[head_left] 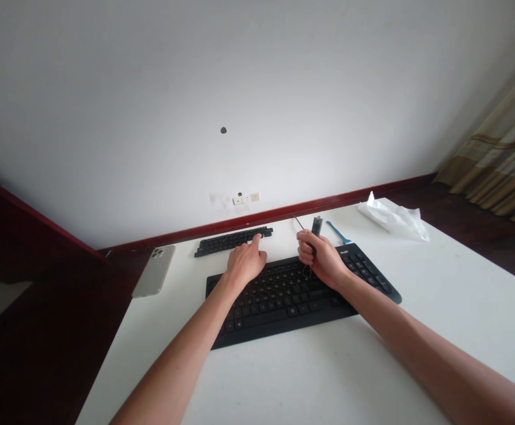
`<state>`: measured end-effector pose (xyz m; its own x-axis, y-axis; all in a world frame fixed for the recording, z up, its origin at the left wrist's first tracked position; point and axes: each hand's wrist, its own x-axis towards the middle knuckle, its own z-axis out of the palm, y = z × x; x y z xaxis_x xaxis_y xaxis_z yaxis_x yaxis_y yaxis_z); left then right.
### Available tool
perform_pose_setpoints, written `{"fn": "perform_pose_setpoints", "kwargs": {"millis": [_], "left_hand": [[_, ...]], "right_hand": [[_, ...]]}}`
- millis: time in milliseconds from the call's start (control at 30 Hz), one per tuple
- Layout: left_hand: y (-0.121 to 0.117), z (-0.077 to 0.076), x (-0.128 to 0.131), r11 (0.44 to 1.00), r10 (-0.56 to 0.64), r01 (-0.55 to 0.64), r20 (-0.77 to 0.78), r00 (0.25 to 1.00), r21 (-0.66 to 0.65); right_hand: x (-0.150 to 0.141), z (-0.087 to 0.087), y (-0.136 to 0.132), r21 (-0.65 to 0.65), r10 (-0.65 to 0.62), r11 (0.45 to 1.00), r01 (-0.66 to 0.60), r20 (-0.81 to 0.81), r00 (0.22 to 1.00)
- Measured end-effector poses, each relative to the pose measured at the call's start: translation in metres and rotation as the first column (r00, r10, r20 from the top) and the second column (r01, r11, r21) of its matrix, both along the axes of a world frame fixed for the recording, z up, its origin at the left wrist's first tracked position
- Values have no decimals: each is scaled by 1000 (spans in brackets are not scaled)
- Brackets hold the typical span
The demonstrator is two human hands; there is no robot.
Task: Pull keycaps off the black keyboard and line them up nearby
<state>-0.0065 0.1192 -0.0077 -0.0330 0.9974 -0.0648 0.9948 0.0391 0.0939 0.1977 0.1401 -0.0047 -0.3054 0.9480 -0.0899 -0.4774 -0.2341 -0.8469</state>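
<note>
A black keyboard point(275, 295) lies tilted across the white table, with my forearms passing over it. Behind it sits a ragged-edged block of small black keys point(226, 241), which look like loose keycaps in rows. My left hand point(246, 260) reaches over the keyboard's top edge, index finger stretched to the right end of those keys, thumb apart; whether the fingertip touches one I cannot tell. Above the keyboard, my right hand point(321, 257) is closed round a dark-handled keycap puller point(317, 225). Its thin wire loop hangs below my fist.
Behind my right hand lies a blue brush-like tool point(337, 232), near a thin dark cable point(299, 222). A crumpled white plastic bag point(394, 218) rests at the back right. At the left table edge is a phone point(154, 271). The wall with sockets point(246, 199) stands behind.
</note>
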Motion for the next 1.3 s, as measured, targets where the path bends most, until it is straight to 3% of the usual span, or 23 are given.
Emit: {"fn": "perform_pose_setpoints", "kwargs": {"millis": [300,600,733,1300], "left_hand": [[1,-1,0,1000,-23,23,-15,1000,1],[-14,-4,10,997,-12,17,-66,998,80],[-13,-4,9,998,38,-36,-42,998,44],[-9,1,4,999,31,-31,-4,1000,11]], "right_hand": [[1,-1,0,13,14,1000,-14,9,1000],[1,1,-1,10,16,1000,-16,13,1000],[0,1,-1,9,10,1000,-10,20,1000],[1,0,-1,22,23,999,-24,27,999]]}}
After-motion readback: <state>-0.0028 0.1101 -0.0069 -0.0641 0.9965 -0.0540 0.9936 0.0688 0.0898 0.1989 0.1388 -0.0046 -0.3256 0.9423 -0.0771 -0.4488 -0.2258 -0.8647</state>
